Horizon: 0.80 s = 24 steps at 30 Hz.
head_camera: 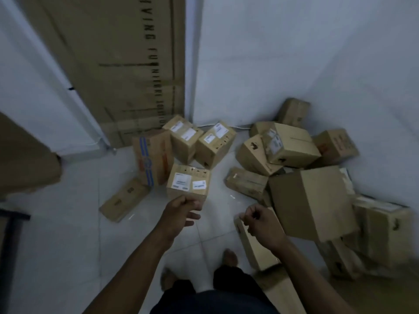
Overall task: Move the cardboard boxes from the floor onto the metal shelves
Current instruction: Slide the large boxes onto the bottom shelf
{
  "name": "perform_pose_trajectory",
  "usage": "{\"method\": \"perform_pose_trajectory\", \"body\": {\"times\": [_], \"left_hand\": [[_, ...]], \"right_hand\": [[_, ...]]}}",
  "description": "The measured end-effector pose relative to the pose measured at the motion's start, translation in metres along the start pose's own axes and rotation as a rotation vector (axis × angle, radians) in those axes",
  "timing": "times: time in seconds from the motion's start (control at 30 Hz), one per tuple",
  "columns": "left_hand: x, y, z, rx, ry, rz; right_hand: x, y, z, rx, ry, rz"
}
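Observation:
Several cardboard boxes lie scattered on the white tiled floor [68, 245] in the room's corner. A small box with white labels [188, 182] stands nearest, just beyond my left hand [181, 211]. That hand reaches toward the box's lower front edge with its fingers loosely curled and apart, and it holds nothing. My right hand [260, 219] hovers in a loose fist over a long flat box [254, 245]. A big plain box [310, 200] leans on the pile at the right. Two more labelled boxes [199, 141] sit behind.
A tall flat carton [136, 64] leans against the wall at the back left. A blue-striped box [152, 157] and a flat box [124, 200] lie on the left. A dark metal frame [13, 223] shows at the left edge. My feet [229, 257] stand on the tiles.

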<state>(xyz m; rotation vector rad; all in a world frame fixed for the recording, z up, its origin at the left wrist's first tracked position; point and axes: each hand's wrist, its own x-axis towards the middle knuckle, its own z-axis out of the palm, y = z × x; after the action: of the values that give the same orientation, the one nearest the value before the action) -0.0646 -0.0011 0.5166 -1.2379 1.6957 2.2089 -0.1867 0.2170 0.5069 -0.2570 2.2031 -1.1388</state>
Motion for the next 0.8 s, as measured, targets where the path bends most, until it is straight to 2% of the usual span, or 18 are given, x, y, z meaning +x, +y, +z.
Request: {"method": "perform_pose_trajectory", "body": {"times": [0.1,0.37,0.47,0.63,0.8], "left_hand": [[0.010,0.004,0.041,0.069,-0.040,0.001],[0.045,0.027,0.203,0.157,-0.171,0.054],[0.061,0.033,0.260,0.192,-0.205,0.048],[0.084,0.042,0.332,0.239,-0.276,0.013],[0.121,0.058,0.392,0.276,-0.327,-0.035]], "right_hand": [[-0.008,0.030,-0.037,0.088,0.090,0.054],[-0.011,0.089,-0.152,0.318,0.176,0.149],[-0.008,0.111,-0.202,0.322,0.197,0.134],[-0.005,0.148,-0.274,0.291,0.336,0.101],[0.017,0.174,-0.330,0.355,0.400,0.183]]}}
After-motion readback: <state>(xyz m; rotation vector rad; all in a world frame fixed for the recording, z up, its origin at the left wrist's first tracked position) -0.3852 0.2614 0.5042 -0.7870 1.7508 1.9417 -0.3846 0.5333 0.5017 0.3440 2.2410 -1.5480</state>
